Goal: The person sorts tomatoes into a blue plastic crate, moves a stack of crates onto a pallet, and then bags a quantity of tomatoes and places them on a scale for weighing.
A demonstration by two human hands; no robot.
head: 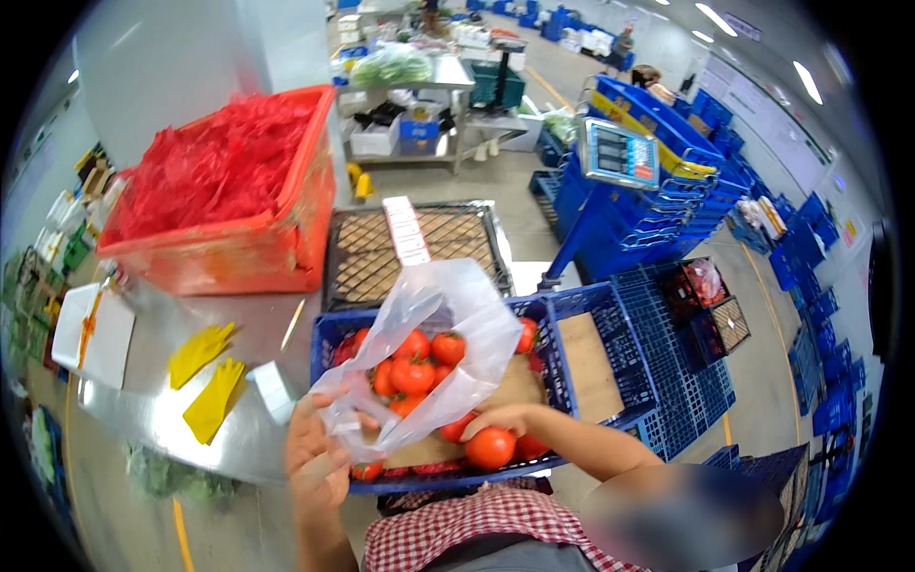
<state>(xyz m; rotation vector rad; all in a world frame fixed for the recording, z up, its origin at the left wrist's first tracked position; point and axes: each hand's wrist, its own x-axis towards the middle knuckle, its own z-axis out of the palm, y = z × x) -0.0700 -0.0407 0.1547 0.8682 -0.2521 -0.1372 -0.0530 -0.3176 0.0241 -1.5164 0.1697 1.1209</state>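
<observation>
A clear plastic bag (475, 322) with its mouth spread open lies in a blue plastic crate (429, 482), and several red tomatoes (412, 375) are inside it. At the bag's near left edge, my left hand (318, 447) has its thumb and fingers around the film. My right hand (500, 420) reaches into the near right part of the crate, its fingers curled on a tomato (490, 448). More loose tomatoes lie beside that hand, one near the crate's front left corner (367, 470) and one at its far right (527, 335). Brown cardboard lines the crate.
Left on the steel table (250, 457) are yellow gloves (213, 400), a pen (292, 325), a small white box (271, 392) and a red tub (214, 257) of red bags. A black crate (422, 243) stands beyond; a scale (619, 154) and blue crates (615, 229) stand right.
</observation>
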